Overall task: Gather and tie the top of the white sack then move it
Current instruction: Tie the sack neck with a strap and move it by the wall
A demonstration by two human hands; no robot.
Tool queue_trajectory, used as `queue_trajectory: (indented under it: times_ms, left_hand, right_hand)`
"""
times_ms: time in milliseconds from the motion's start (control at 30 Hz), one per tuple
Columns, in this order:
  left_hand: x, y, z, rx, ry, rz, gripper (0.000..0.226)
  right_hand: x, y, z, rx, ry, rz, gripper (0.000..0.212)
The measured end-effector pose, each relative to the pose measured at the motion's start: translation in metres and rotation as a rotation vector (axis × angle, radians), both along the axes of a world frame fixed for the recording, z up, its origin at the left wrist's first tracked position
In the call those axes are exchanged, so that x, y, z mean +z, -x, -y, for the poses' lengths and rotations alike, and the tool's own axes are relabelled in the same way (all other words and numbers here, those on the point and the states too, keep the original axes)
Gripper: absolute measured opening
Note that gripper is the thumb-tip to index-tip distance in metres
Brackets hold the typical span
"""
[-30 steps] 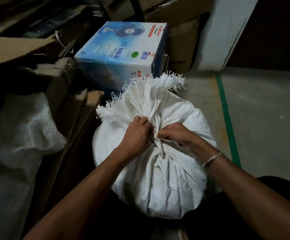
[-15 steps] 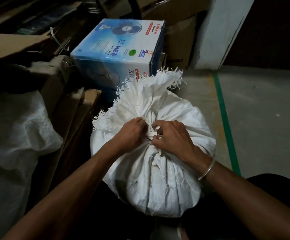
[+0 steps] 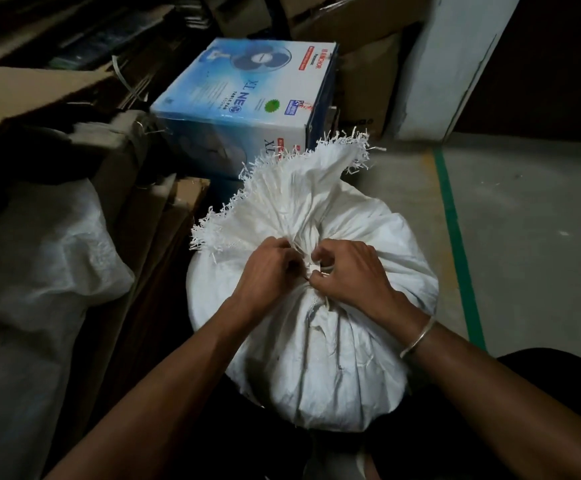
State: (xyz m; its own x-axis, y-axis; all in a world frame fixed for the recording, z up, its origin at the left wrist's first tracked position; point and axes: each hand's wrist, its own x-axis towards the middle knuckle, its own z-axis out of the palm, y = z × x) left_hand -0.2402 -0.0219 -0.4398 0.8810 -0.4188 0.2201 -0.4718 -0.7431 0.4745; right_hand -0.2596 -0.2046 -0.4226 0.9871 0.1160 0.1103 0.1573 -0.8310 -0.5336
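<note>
Background box (image 3: 247,98) behind sack (image 3: 334,341) reads "XL NEO".

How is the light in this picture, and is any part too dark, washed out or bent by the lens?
Head view: dim light overall; the white sack is brightest, its frayed top nearly washed out; the cardboard boxes at left sink into shadow; the wide lens makes the white pillar lean.

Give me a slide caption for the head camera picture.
Left hand grips the gathered neck of the white sack; right hand pinches the tie.
</note>
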Motion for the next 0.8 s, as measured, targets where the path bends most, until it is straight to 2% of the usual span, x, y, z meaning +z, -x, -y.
queue_trajectory:
  times_ms: [200,300,567,700,800]
  left_hand:
    - [0.004,-0.015,-0.003,-0.079,-0.019,-0.001,0.015]
    - [0.006,-0.018,-0.005,-0.101,-0.036,0.019,0.011]
    - [0.007,-0.019,-0.025,-0.044,0.029,-0.017,0.013]
    - [0.009,-0.020,-0.032,0.039,0.064,0.022,0.003]
    - [0.013,-0.014,-0.030,0.045,-0.016,0.030,0.010]
  right_hand:
    - [-0.002,-0.002,0.008,0.046,-0.012,-0.039,0.027]
    - [-0.001,-0.004,0.012,0.052,-0.054,-0.069,0.025]
    - [0.000,-0.003,0.013,0.077,-0.133,-0.086,0.022]
    - [-0.002,-0.002,0.016,0.058,-0.110,-0.106,0.022]
    - [0.000,-0.004,0.017,0.049,-0.147,-0.115,0.024]
